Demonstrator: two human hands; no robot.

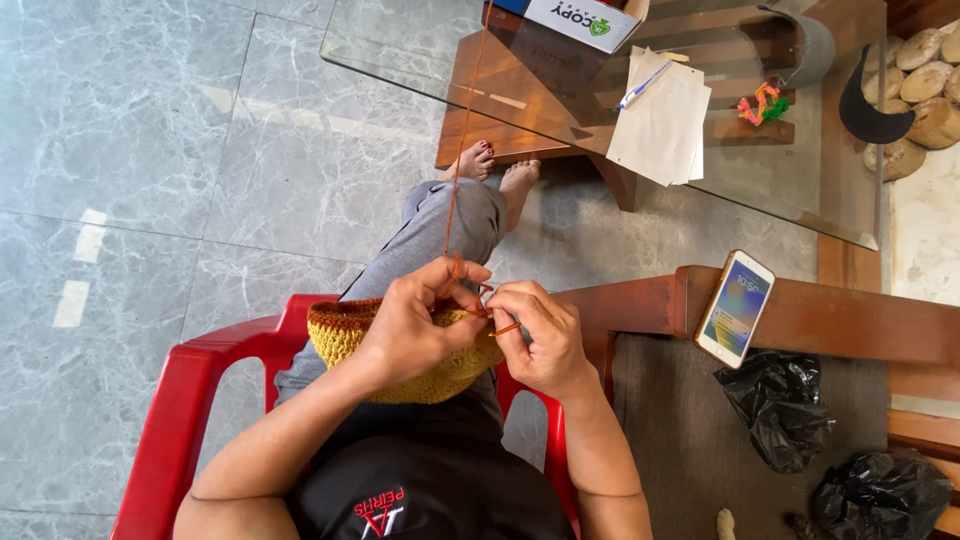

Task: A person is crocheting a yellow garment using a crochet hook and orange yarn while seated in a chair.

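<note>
yellow crocheted bowl-shaped piece with an orange-brown rim band [400,365] rests in the lap of a person seated on a red plastic chair [190,400], held up between both hands. the left hand [415,325] wraps over the top of the piece, fingers curled closed on its edge and pinching the thin orange yarn strand [462,150], which runs taut upward from the fingers toward the glass table top [400,40]. the right hand [545,340] is closed in a narrow pinch on a slim orange crochet hook [505,328] whose tip meets the rim beside the left fingers.

judging by the shape, the yellow body looks largely worked, and the orange band at the rim is only a few rows deep, so the work appears to be on the edge rounds; how much remains cannot be told.

on the table lie white paper sheets [665,125] with a blue pen [642,88]. a smartphone [735,308] leans on the wooden bench edge at the right, with black plastic bags [780,405] beside it.
</note>
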